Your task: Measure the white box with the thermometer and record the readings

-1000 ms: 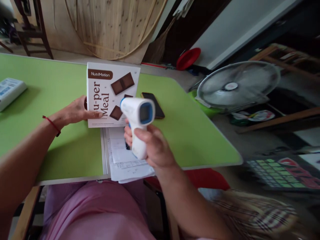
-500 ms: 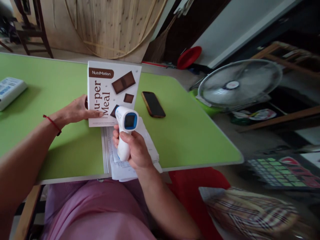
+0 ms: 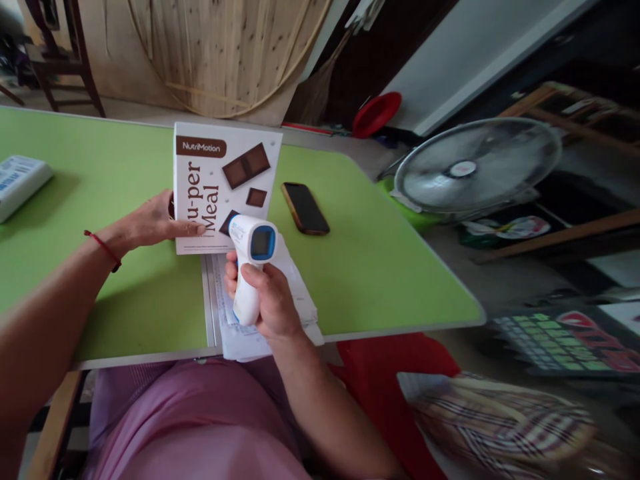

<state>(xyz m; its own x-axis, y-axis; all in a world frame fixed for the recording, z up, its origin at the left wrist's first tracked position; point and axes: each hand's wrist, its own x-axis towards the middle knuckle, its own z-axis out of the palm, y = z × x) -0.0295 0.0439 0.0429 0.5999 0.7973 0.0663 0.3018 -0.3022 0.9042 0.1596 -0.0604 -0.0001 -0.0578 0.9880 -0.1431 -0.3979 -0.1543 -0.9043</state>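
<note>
My left hand [image 3: 159,220] grips the left side of a white box [image 3: 253,157] with chocolate pieces printed on it, its thumb across the front and the other fingers hidden behind. The box stands upright above the green table [image 3: 370,267]. In my right hand [image 3: 273,293] is a white and blue infrared thermometer [image 3: 247,293], fingers wrapped round its handle. Its small dark screen faces me, and its head is in front of the box's lower right corner. Several paper sheets [image 3: 300,293] lie under my right hand at the table's near edge.
A phone [image 3: 306,208] in a brown case lies right of the box. At the far left is a white box with blue print [image 3: 23,183]. Beyond the table's right side stands a fan [image 3: 475,167]. A checked bag [image 3: 510,427] sits low at the right.
The thermometer's head has tilted very slightly in my right hand. The box and my left hand keep their places; the whole view has shifted a little.
</note>
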